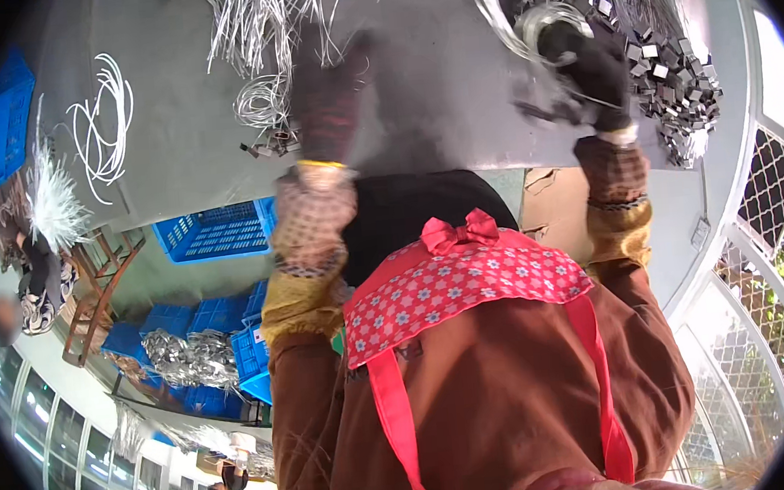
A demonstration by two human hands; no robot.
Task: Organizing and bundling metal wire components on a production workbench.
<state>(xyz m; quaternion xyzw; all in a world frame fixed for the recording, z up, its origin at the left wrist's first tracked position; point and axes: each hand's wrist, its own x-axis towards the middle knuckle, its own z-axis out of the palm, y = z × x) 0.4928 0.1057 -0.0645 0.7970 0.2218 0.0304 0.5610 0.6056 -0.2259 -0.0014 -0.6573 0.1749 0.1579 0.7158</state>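
My right hand [594, 68], in a dark work glove, is at the right of the grey table. Its fingers close around a looped coil of white cable [547, 21], blurred by motion. My left hand [328, 112], in a dark glove with reddish marks, reaches over the table at centre left. Motion smears its fingers, and I cannot see whether they hold anything. Close beside that hand lies a small coil of thin white cable [261, 101]. Beyond it spreads a loose bundle of white cables [250, 21].
Many small metallic blocks [674, 85] are heaped at the table's right edge, with more cables behind. White cable loops [105, 129] lie at the left. Blue crates [216, 231] stand below the table [457, 138]. Another person [36, 282] is at the far left.
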